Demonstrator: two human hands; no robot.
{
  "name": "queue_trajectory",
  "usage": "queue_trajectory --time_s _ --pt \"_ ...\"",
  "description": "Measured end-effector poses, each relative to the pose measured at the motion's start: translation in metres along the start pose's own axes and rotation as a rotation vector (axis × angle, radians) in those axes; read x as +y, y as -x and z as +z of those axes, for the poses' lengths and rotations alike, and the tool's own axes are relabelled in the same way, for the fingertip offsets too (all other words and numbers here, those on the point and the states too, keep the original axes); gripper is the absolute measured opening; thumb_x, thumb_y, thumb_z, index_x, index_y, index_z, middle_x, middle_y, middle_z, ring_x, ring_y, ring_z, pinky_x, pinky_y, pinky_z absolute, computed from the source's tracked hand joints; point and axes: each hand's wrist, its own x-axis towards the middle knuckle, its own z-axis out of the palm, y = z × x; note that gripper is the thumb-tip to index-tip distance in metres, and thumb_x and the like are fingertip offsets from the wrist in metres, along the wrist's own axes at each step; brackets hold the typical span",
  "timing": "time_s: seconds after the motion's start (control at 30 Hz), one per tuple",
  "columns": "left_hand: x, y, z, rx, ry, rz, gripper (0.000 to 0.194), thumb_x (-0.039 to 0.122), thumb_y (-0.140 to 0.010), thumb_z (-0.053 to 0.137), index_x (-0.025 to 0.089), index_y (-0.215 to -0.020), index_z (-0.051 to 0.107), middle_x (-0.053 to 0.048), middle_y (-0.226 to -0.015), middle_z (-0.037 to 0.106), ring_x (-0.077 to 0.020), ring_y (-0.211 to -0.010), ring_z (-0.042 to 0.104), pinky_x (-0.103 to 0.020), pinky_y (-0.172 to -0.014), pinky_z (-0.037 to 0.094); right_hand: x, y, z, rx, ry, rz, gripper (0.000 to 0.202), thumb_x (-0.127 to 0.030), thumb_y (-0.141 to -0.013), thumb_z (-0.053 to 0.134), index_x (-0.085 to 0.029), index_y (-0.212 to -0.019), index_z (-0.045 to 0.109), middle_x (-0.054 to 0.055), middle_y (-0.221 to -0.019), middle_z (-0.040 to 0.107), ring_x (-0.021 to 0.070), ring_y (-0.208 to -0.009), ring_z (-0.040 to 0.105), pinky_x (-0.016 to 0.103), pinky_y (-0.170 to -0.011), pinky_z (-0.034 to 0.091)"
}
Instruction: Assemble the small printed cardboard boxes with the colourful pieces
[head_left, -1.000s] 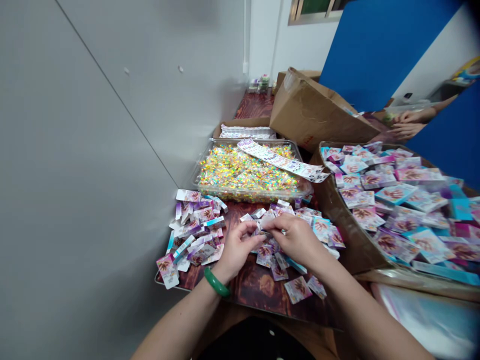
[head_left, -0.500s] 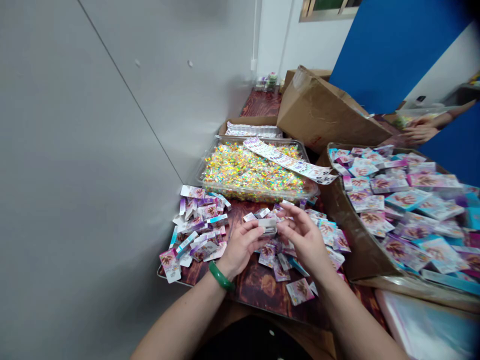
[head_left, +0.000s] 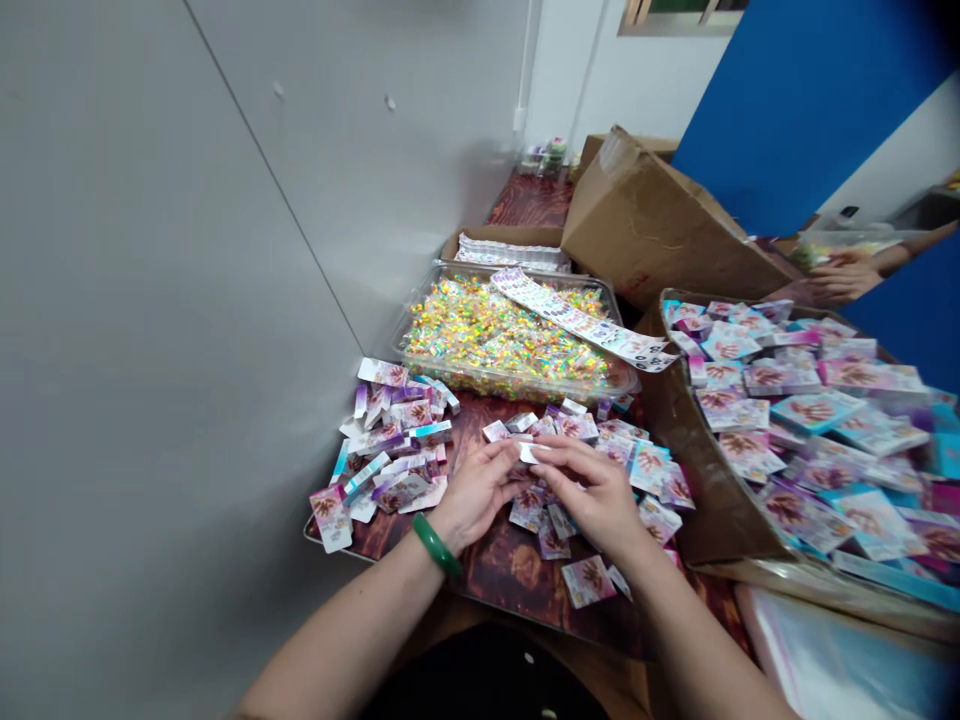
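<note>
Between my hands, above the near table, is a small box (head_left: 529,453) with a white end showing; the fingers hide most of it. My left hand (head_left: 484,485), with a green bangle at the wrist, is closed around its left side. My right hand (head_left: 592,490) pinches its right side, fingers bent over the white end. Under and beyond the hands lies a loose pile of small printed boxes (head_left: 649,465) in purple, pink and blue. Another pile of such boxes (head_left: 401,440), some with open flaps, lies to the left.
Behind the hands stands a clear tray (head_left: 517,382) of small colourful wrapped pieces, with a printed sticker strip (head_left: 577,318) across it. A carton (head_left: 682,470) full of printed boxes is at right, plastic bags (head_left: 825,660) below it. A grey wall (head_left: 187,350) borders the left. Another person's hand (head_left: 847,278) shows far right.
My right fingers, raised and apart before, have come down and closed on the small box's end. The box's white end is now mostly covered. The view has shifted slightly.
</note>
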Motion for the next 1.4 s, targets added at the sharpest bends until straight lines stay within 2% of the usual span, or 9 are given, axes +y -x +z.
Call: queue_trajectory --time_s 0.2,0.3,0.57,0.8,0.97,1.07,1.17,1.3,1.4 --pt "-0.008 0.005 0.009 -0.036 0.038 0.062 0.034 0.046 -0.079 0.062 0.02 -0.1 0.058 -0.005 -0.108 0.058 -0.019 -0.102 0.056 -0.032 -0.08 0.051 -0.005 -0.002 0.004 0.042 -0.044 0.199 0.01 -0.027 -0.076 0.066 -0.019 -0.08 0.07 0.003 -0.072 0.067 0.0161 -0.062 0.061 0.028 -0.057 0.048" --pt "-0.009 0.008 0.012 -0.034 -0.027 0.109 0.038 0.049 -0.076 0.064 0.02 -0.1 0.056 -0.006 -0.109 0.055 -0.0205 -0.102 0.054 -0.032 -0.078 0.052 -0.007 -0.004 0.005 0.065 -0.118 0.285 0.013 -0.031 -0.075 0.068 -0.018 -0.076 0.068 0.002 -0.067 0.066 0.0146 -0.057 0.058 0.026 -0.053 0.046" --pt "-0.009 0.011 0.013 0.039 -0.215 0.186 0.03 0.049 -0.086 0.049 0.023 -0.097 0.055 -0.004 -0.102 0.054 -0.0166 -0.093 0.049 -0.018 -0.059 0.041 -0.006 -0.001 0.005 0.026 0.039 -0.071 0.009 -0.017 -0.081 0.06 -0.019 -0.078 0.068 0.006 -0.086 0.066 0.0177 -0.079 0.063 0.03 -0.068 0.048" --pt "-0.005 0.01 0.01 -0.043 -0.433 0.261 0.031 0.044 -0.087 0.051 0.023 -0.109 0.054 -0.003 -0.108 0.056 -0.0164 -0.097 0.052 -0.023 -0.073 0.044 -0.01 -0.003 0.005 0.069 0.042 -0.06 0.009 -0.015 -0.081 0.06 -0.019 -0.075 0.065 0.005 -0.081 0.065 0.0171 -0.077 0.062 0.031 -0.069 0.049" --pt "0.004 0.013 0.013 -0.094 -0.341 0.224 0.031 0.043 -0.088 0.05 0.025 -0.112 0.054 -0.002 -0.107 0.058 -0.015 -0.09 0.055 -0.023 -0.069 0.046 -0.017 0.0 0.003 0.036 0.027 -0.162 0.016 -0.011 -0.082 0.058 -0.022 -0.088 0.069 0.007 -0.097 0.066 0.0176 -0.088 0.064 0.03 -0.072 0.051" --pt "0.008 0.015 0.012 -0.088 -0.393 0.219 0.033 0.045 -0.09 0.043 0.026 -0.115 0.055 -0.002 -0.111 0.059 -0.0165 -0.093 0.056 -0.024 -0.067 0.047 -0.016 0.0 0.001 0.035 -0.009 -0.107 0.013 -0.013 -0.08 0.06 -0.021 -0.084 0.07 0.007 -0.095 0.066 0.0177 -0.086 0.064 0.031 -0.072 0.052" --pt "0.013 0.016 0.011 -0.063 -0.612 0.314 0.036 0.045 -0.092 0.04 0.025 -0.115 0.059 -0.003 -0.115 0.059 -0.0189 -0.107 0.053 -0.029 -0.086 0.045 -0.017 -0.005 -0.003 0.006 -0.166 0.061 0.003 -0.021 -0.075 0.067 -0.02 -0.075 0.07 0.006 -0.084 0.069 0.0187 -0.08 0.065 0.033 -0.074 0.053" --pt "0.019 0.015 0.01 -0.064 -0.771 0.402 0.037 0.042 -0.093 0.04 0.024 -0.119 0.058 -0.003 -0.12 0.059 -0.0199 -0.113 0.051 -0.033 -0.101 0.037 -0.021 -0.012 -0.008 -0.029 -0.329 0.311 0.014 -0.032 -0.067 0.073 -0.019 -0.073 0.071 0.005 -0.076 0.071 0.0178 -0.066 0.065 0.029 -0.059 0.054" --pt "0.019 0.014 0.01 -0.079 -0.767 0.415 0.039 0.042 -0.093 0.037 0.023 -0.121 0.057 -0.004 -0.124 0.058 -0.0207 -0.116 0.05 -0.035 -0.104 0.034 -0.025 -0.014 -0.009 -0.004 -0.272 0.293 0.012 -0.031 -0.068 0.072 -0.019 -0.07 0.071 0.006 -0.079 0.072 0.0198 -0.075 0.066 0.032 -0.07 0.053"
